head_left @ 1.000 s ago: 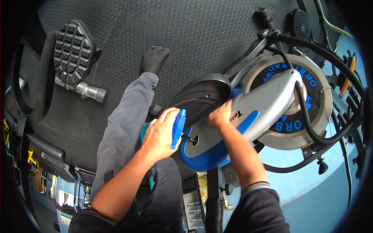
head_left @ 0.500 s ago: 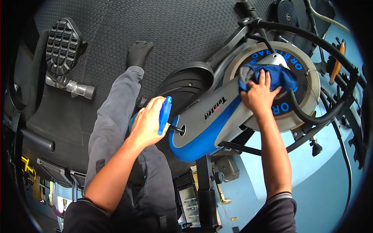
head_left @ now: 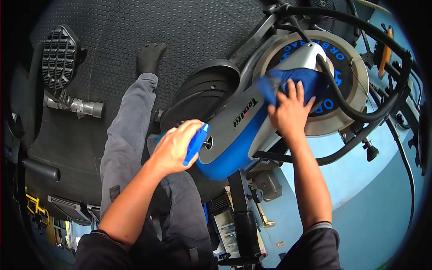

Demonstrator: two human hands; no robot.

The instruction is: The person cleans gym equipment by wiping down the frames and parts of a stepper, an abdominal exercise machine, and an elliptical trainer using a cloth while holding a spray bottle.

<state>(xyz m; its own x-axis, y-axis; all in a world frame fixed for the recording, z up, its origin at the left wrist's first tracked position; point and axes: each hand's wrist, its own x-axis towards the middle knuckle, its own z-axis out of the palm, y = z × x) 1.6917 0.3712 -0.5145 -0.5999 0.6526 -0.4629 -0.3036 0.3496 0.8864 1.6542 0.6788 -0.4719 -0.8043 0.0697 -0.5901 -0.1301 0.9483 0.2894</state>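
Observation:
My left hand (head_left: 174,146) is wrapped round a spray bottle with a blue spray head (head_left: 196,144), held over my legs beside the lower end of the machine. My right hand (head_left: 291,108) presses a blue cloth (head_left: 303,83) against the silver and blue housing (head_left: 238,130) of an exercise machine. The cloth lies near the housing's upper end, partly over the round flywheel (head_left: 360,85), and its left edge is blurred. "Totalfit" is printed on the housing below the cloth.
A black footplate (head_left: 202,92) adjoins the housing's left side. Another ridged pedal (head_left: 59,60) stands at the far left, above a wrapped metal tube (head_left: 76,106). A curved black bar (head_left: 346,17) arches over the flywheel. My foot (head_left: 150,58) rests on the textured mat.
My right hand has moved from the middle of the housing up to its flywheel end, and the cloth has come into fuller view. The view has shifted; my left hand keeps the bottle.

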